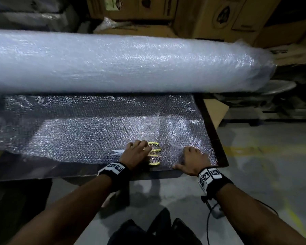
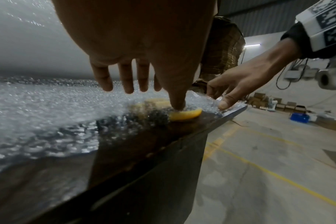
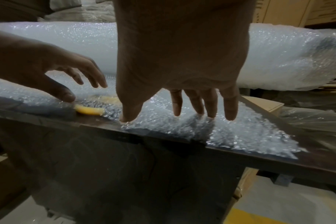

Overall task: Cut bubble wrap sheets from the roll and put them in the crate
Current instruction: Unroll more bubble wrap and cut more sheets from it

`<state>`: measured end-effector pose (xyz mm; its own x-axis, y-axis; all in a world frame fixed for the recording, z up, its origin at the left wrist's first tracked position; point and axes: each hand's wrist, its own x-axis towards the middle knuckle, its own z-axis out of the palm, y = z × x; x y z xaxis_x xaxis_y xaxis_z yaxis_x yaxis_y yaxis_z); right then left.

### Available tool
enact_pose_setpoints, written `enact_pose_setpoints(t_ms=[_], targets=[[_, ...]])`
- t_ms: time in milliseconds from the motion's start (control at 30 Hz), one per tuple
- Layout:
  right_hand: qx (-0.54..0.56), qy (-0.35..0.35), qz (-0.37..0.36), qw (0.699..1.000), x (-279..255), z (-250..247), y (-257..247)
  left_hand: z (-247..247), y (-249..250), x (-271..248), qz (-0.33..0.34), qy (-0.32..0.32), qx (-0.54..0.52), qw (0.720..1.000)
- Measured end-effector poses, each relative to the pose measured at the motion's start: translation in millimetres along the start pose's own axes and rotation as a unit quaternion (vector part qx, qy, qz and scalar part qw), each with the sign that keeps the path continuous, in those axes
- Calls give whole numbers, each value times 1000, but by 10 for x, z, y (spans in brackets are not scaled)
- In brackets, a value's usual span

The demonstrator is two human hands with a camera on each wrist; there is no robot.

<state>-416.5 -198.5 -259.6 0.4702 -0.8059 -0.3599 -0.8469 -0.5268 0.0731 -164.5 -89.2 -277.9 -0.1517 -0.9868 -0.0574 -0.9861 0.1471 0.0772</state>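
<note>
A big roll of bubble wrap point(image 1: 124, 62) lies across the back of the dark table point(image 1: 216, 138). Its loose sheet point(image 1: 88, 131) is spread toward me over the tabletop. Yellow-handled scissors point(image 1: 154, 153) lie near the front edge and show through the sheet, so they seem to be under it. My left hand point(image 1: 137, 152) rests on the sheet with fingers straight, and its thumb point(image 2: 177, 104) presses the wrap over a yellow handle point(image 2: 186, 114). My right hand point(image 1: 193, 158) lies flat with fingers spread on the sheet near the front right corner, fingertips point(image 3: 211, 112) touching the bubbles.
Cardboard boxes point(image 1: 219, 16) are stacked behind the roll. A cardboard flap point(image 1: 216, 110) sticks out beside the table's right edge. Grey floor with yellow lines point(image 1: 254, 151) lies to the right. A blue crate point(image 2: 299, 117) stands far off on the floor.
</note>
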Motion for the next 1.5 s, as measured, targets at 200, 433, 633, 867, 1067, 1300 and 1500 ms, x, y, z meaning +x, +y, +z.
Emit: enact_pose_setpoints(t_ms=[200, 433, 633, 867, 1067, 1300, 1500], targets=[[4, 22, 27, 999, -8, 39, -174, -62, -119, -77, -34, -37, 17, 999], [98, -11, -35, 995, 15, 7, 22, -97, 176, 111, 40, 5, 28, 999], [138, -22, -74, 987, -5, -57, 168, -251, 636, 439, -78, -23, -97, 992], [155, -50, -62, 985, 34, -152, 331, -282, 1001, 711, -198, -104, -210, 952], [137, -28, -70, 988, 107, -151, 412, -141, 1084, 596, -90, 8, -44, 995], [93, -5, -125, 988, 114, -75, 509, -175, 819, 233, -72, -8, 9, 997], [56, 51, -124, 989, 28, -83, 468, -11, 267, -523, -125, 36, 26, 991]])
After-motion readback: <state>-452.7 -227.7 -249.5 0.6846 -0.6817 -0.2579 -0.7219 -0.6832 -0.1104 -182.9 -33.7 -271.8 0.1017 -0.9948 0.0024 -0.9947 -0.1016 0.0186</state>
